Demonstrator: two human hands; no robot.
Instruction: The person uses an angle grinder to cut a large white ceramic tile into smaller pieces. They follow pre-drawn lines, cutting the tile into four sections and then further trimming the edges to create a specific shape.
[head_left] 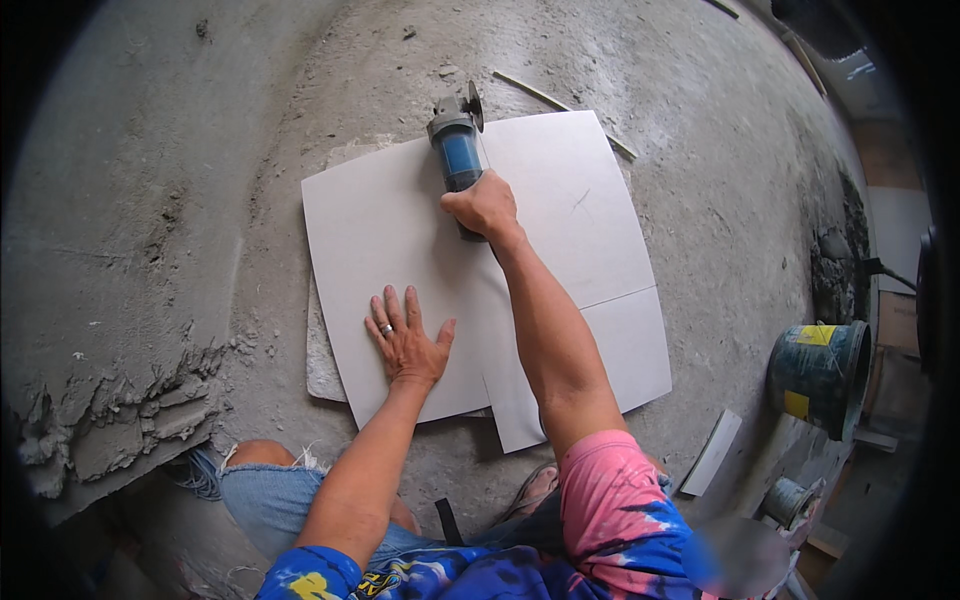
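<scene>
Gripping angle grinder point(459, 150) with right hand point(485, 205); left hand point(410, 350) spread flat; white tile point(375, 225) beneath both hands.

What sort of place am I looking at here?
Probably a building site or a room under renovation: the floor looks like bare, dusty concrete, a grimy bucket is at the right, and the right hand grips an angle grinder over pale, tile-like panels.

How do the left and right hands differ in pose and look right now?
The left hand lies flat and spread on the white panel; the right hand grips the angle grinder. The left hand wears a ring; none shows on the right hand. Both are ungloved.
</scene>
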